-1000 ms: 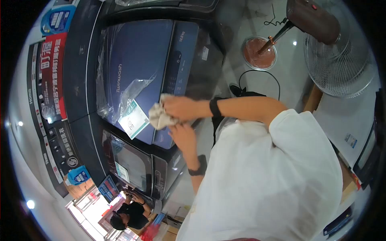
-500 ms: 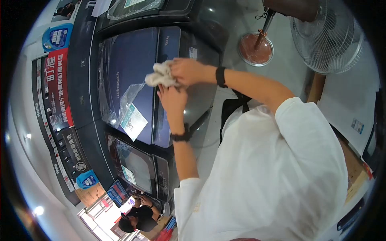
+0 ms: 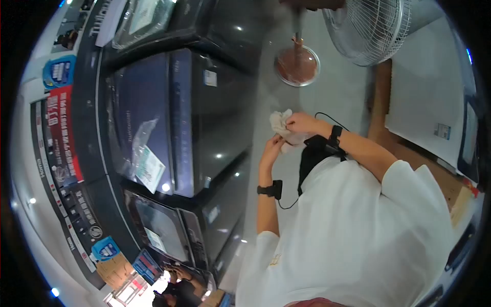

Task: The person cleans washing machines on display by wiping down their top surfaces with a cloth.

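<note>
Both of my hands are at a crumpled off-white cloth (image 3: 280,122), in front of my body and over the floor. My right hand (image 3: 303,123) grips the cloth from the side, with its fingers closed on it. My left hand (image 3: 272,147) pinches the cloth's lower edge with its fingertips. Each wrist wears a black band. Beside my hands stands a dark washing machine (image 3: 220,117) with a blue lid (image 3: 146,102). Loose plastic film and a white-and-teal label (image 3: 150,169) lie on that lid.
More washing machines, one (image 3: 162,230) below and one (image 3: 153,23) above in the view, flank it. A standing fan (image 3: 365,30) and a round brown-based stand (image 3: 296,66) are on the floor. A large white appliance (image 3: 424,97) is at right. Another person (image 3: 181,286) is at the bottom.
My hands have come away from the blue lid with the cloth and are now over the floor, closer to my body. The view has shifted.
</note>
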A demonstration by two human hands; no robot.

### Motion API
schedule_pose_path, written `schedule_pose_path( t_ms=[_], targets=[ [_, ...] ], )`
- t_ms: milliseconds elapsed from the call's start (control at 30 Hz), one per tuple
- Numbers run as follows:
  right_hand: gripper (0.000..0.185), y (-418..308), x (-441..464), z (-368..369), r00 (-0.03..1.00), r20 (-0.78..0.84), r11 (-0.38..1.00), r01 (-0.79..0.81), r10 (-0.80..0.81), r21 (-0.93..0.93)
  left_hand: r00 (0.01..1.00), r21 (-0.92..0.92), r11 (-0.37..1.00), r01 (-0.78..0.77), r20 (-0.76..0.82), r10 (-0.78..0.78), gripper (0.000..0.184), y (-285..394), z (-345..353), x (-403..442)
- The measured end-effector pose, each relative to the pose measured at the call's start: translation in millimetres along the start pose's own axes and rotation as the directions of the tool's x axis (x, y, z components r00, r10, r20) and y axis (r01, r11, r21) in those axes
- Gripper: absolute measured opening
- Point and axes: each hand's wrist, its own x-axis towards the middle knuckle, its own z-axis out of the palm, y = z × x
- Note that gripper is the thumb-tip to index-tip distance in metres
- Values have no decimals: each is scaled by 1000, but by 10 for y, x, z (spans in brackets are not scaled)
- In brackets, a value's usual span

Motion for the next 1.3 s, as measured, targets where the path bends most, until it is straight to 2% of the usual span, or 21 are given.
schedule_pose_path(
  t_ms=[67, 133, 233, 300, 400, 500, 533, 667, 733, 767, 800, 867, 900, 933, 967, 1000, 1100, 1133, 1233, 1267, 1300],
  targets=[
    [25, 42, -494, 69, 987, 148, 996, -76, 68, 53, 996, -435, 896, 91, 16, -93, 36, -712, 290, -207],
    [23, 63, -788, 71, 979, 202, 999, 1, -10, 47, 988, -712, 688, 141, 58, -143, 40, -1051, 417, -244],
    [19, 18, -978, -140, 972, 217, 995, 72, -87, 76, 993, -864, 498, 77, 23, -114, 43, -979, 626, -471],
    [20, 202, -957, -202, 967, 121, 971, 214, -226, 104, 998, -850, 526, 30, -3, -61, 47, -407, 859, -531],
    [25, 280, -993, -729, 954, 262, 911, 25, -144, 411, 999, -814, 580, 16, -11, -44, 51, 2, 1178, -361],
    [27, 375, -1249, -1593, 945, 324, 957, -128, 38, 261, 991, -718, 685, 124, 57, -120, 53, 540, 1791, 186],
    [28, 717, -1291, -1676, 974, 224, 970, -72, 19, 231, 980, -655, 729, 198, 145, -136, 53, 690, 2021, 406],
    [33, 1416, -2043, -2854, 980, 84, 957, -194, 180, 217, 899, -452, 813, 367, 398, -184, 59, 1040, 3207, 1289],
    [37, 1822, -2320, -3346, 970, 98, 957, -237, 223, 169, 893, -274, 890, 365, 372, -252, 64, 1431, 3804, 1564],
    [36, 1968, -2469, -3669, 960, 82, 945, -280, 270, 171, 889, -180, 918, 353, 372, -269, 66, 1595, 4155, 1799],
    [36, 2061, -2580, -3921, 947, 70, 929, -322, 314, 183, 883, -147, 954, 261, 436, -175, 66, 1586, 4358, 2026],
    [31, 2369, -2731, -4245, 907, 43, 880, -417, 418, 229, 915, 256, 967, 5, 389, -107, 63, 1833, 4716, 2296],
    [30, 2507, -2781, -4428, 916, -102, 915, -372, 389, 157, 925, 439, 887, -139, 377, -42, 62, 2016, 4872, 2500],
    [30, 2579, -2820, -4532, 909, -238, 940, -333, 342, 80, 931, 305, 945, -118, 366, -2, 64, 2122, 4955, 2592],
    [29, 2558, -2860, -4634, 890, -359, 953, -303, 282, -2, 948, 327, 931, -160, 313, 53, 65, 2182, 4979, 2697],
    [26, 2573, -2907, -4796, 861, -388, 934, -358, 330, 0, 960, 345, 917, -199, 256, 112, 65, 2259, 5023, 2834],
    [23, 2903, -2844, -5033, 759, -619, 965, -47, 203, 259, 976, 381, 899, -215, 125, 181, 68, 2649, 5099, 3179],
    [20, 2888, -2812, -5208, 732, -623, 934, -47, 274, 355, 977, 388, 897, -212, 88, 192, 68, 2830, 5145, 3309],
    [20, 2969, -2638, -5919, 685, -685, 935, 18, 247, 355, 979, -8, 984, -176, 104, 176, 68, 3436, 5408, 3821],
    [18, 2949, -2596, -6187, 663, -694, 906, 56, 280, 419, 974, 71, 977, -200, 120, 191, 67, 3661, 5475, 4031],
    [18, 3047, -2505, -6502, 607, -762, 938, 76, 227, 339, 966, 142, 962, -232, 146, 212, 66, 3920, 5591, 4341]
  ],
)
